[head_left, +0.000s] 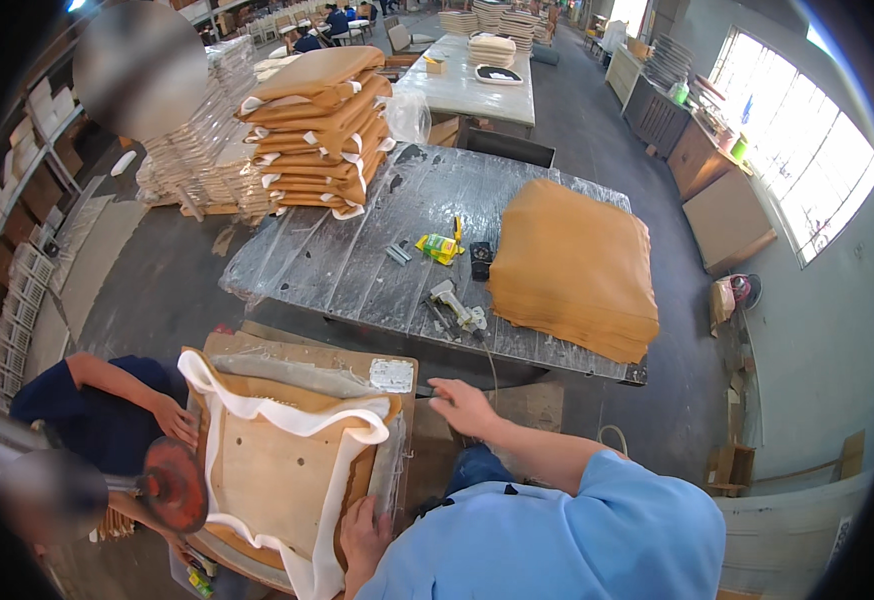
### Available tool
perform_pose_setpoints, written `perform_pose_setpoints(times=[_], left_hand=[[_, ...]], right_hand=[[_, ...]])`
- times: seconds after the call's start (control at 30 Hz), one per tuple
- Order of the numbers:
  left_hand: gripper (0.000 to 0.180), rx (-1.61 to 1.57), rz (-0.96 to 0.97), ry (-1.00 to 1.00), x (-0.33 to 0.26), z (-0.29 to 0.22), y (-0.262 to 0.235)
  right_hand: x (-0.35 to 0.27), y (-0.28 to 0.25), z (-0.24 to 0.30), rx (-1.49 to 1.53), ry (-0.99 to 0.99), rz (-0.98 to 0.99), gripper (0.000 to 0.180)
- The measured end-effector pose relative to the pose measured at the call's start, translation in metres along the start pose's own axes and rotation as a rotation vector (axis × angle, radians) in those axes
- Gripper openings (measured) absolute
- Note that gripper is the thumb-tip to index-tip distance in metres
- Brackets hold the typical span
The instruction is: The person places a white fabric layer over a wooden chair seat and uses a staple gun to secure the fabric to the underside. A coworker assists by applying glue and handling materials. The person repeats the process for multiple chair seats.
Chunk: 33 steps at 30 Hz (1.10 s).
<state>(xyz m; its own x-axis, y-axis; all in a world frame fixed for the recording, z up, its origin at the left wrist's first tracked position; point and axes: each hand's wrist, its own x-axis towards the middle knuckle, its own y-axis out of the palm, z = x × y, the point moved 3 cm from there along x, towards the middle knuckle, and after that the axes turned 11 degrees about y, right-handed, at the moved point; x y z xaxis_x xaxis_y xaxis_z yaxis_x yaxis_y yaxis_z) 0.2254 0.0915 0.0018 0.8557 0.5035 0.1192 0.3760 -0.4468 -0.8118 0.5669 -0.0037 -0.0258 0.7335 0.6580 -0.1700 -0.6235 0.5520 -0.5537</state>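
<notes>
A seat panel [287,469] lies bare side up on a worktop, with tan leather and white padding [329,500] around its edges. My left hand [365,535] rests at its near right side, fingers stretched and a little apart against the edge. Held off the worktop's right side, my right hand [464,407] is open, with nothing seen in it. A co-worker's hand [172,415] lies at the panel's left edge, and their other hand [179,547] is lower down. Between them a red round disc [174,485] covers part of the panel's left side.
Ahead stands a plastic-covered table [357,262] bearing a staple gun [457,307], staple strips [398,253], a yellow-green packet [439,248], a black box [480,261] and stacked tan leather sheets [572,265]. Folded tan covers [322,135] are piled at its left. A hose [493,370] hangs off its near edge.
</notes>
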Motion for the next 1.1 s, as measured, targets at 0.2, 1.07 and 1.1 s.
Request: perform_pose_setpoints(times=[0.2,1.07,1.1], left_hand=[[0.046,0.067,0.188,-0.212,0.044,-0.020,-0.001],[0.074,0.128,0.042,-0.978,0.096,-0.108,0.034],[0.073,0.148,0.038,-0.996,0.095,-0.113,0.035]], right_hand=[[0.088,-0.089,-0.106,-0.240,0.163,-0.048,0.035],[0.361,-0.179,-0.184,-1.227,0.197,0.407,0.049],[0.360,-0.179,-0.182,-1.208,0.202,0.386,0.048]])
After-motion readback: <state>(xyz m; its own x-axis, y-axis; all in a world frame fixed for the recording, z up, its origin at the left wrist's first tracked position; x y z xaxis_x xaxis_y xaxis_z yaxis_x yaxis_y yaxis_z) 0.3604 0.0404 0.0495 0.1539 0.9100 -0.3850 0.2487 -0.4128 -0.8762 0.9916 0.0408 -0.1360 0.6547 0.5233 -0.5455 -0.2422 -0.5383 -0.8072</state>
